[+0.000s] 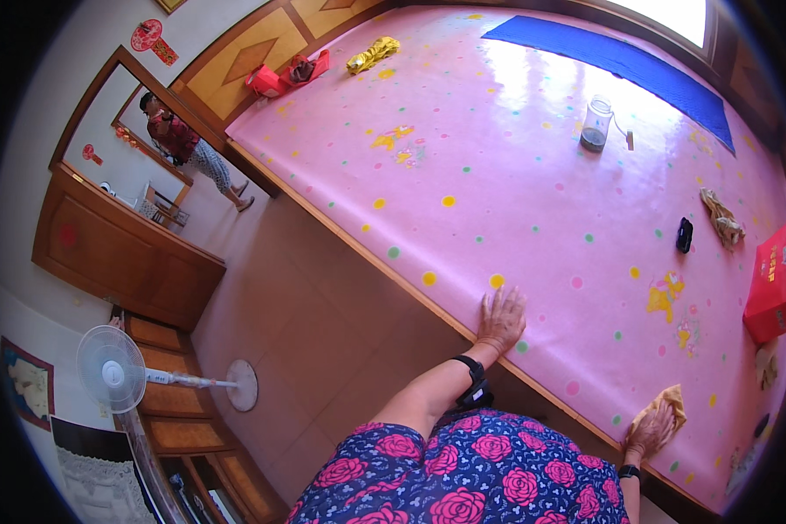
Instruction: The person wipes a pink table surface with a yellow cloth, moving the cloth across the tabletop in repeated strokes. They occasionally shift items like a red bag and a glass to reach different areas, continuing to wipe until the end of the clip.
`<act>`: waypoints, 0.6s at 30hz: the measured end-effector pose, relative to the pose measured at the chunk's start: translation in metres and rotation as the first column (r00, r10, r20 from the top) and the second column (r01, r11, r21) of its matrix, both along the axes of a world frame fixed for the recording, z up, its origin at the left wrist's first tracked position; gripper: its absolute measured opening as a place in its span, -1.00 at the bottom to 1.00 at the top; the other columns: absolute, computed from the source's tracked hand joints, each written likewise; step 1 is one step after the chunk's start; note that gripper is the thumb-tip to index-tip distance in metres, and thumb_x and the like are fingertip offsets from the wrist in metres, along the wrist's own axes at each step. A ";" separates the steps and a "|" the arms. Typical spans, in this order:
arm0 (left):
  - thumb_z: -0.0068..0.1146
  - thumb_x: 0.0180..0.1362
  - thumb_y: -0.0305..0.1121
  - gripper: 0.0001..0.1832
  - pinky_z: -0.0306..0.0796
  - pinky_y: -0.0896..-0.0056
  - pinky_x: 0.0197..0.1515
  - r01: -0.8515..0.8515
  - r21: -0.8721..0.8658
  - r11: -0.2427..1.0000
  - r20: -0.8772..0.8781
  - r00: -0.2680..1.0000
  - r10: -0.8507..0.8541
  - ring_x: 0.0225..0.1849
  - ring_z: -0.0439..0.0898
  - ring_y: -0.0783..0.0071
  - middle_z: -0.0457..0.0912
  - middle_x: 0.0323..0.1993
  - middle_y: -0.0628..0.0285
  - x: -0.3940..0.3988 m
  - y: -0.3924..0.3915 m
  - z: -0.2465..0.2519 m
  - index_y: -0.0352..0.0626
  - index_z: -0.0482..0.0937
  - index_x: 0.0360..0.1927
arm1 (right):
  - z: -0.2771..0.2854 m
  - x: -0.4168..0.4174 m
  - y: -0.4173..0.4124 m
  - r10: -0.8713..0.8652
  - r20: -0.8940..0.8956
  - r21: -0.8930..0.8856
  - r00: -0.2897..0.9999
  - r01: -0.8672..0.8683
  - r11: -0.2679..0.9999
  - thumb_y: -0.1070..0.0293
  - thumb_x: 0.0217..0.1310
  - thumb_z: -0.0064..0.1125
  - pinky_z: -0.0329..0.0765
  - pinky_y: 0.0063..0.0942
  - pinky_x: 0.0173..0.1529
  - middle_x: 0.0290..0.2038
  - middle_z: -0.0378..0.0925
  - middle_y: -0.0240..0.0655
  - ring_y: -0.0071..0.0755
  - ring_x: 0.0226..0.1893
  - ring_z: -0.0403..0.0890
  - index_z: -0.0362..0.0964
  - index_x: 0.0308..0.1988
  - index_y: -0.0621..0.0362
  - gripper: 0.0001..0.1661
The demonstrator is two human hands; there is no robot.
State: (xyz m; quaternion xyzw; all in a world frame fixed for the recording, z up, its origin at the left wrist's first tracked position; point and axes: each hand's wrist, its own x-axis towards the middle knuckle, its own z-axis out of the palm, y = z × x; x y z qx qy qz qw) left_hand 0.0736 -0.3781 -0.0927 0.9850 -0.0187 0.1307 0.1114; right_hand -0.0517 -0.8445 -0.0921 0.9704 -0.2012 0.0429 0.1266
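My left hand (502, 319) lies flat on the pink patterned plastic sheet (543, 262), near the wooden edge of the raised platform, fingers slightly spread and nothing under them but the sheet. A black strap circles that wrist. Farther right, my right hand (652, 429) presses a tan cloth (671, 399) against the same sheet close to the edge; part of the cloth is hidden by the hand. Beyond the hands stand a clear bottle (596, 124) with dark liquid at its bottom and a small black object (684, 235). A crumpled beige cloth (722, 219) lies near them.
A red box (769, 285) sits at the right. Along the back lie a blue mat (609, 69), a yellow bundle (373, 55) and red bags (288, 75). A standing fan (112, 373) is on the floor side. Another person (187, 144) appears in the doorway.
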 end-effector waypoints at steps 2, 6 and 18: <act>-0.06 0.19 -0.13 -0.50 -0.08 -0.26 0.37 0.004 0.005 1.000 0.004 1.000 -0.004 0.38 0.17 0.08 0.30 0.32 0.20 0.002 -0.001 0.000 0.05 0.40 0.22 | -0.005 -0.001 -0.003 -0.007 -0.001 0.001 1.000 0.007 1.000 0.05 0.38 -0.18 0.08 -0.26 0.41 0.31 0.28 -0.35 -0.22 0.31 0.26 0.24 0.30 -0.10 -0.44; -0.06 0.19 -0.13 -0.50 -0.06 -0.26 0.36 0.008 0.010 1.000 0.019 1.000 -0.008 0.37 0.19 0.06 0.31 0.31 0.18 0.002 0.000 0.002 0.03 0.39 0.22 | -0.007 0.000 -0.004 -0.012 0.014 0.020 1.000 0.012 1.000 0.06 0.37 -0.18 0.07 -0.25 0.41 0.31 0.28 -0.33 -0.20 0.31 0.26 0.24 0.30 -0.09 -0.44; -0.03 0.18 -0.14 -0.52 0.02 -0.28 0.32 0.014 0.029 0.999 0.091 0.996 -0.016 0.35 0.22 0.06 0.34 0.29 0.17 0.001 0.001 -0.004 0.01 0.42 0.18 | -0.011 -0.001 -0.006 0.028 0.074 0.005 0.997 -0.029 1.000 0.15 0.31 -0.13 0.10 -0.25 0.41 0.26 0.34 -0.32 -0.25 0.30 0.27 0.29 0.26 -0.07 -0.45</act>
